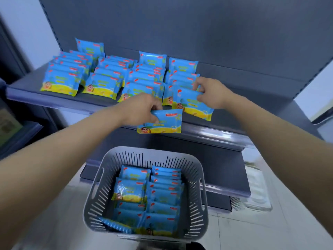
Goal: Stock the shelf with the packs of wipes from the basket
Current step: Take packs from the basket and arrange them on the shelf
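The left hand (142, 107) had its grip clenched on a blue-and-yellow pack of wipes (162, 121), held just in front of the grey shelf (207, 132) edge. The right hand (210, 92) gripped another pack (191, 103), tilted at the front of the rightmost row (180, 76) on the shelf. Three more rows (100, 76) stood to the left. Below, the grey slatted basket (196, 195) held more packs (158, 199).

Two bare forearms reach in from the near corners, no sleeves showing up to the frame edges. The left hand (142, 107) and right hand (210, 92) wear no gloves, rings, watch or bands.
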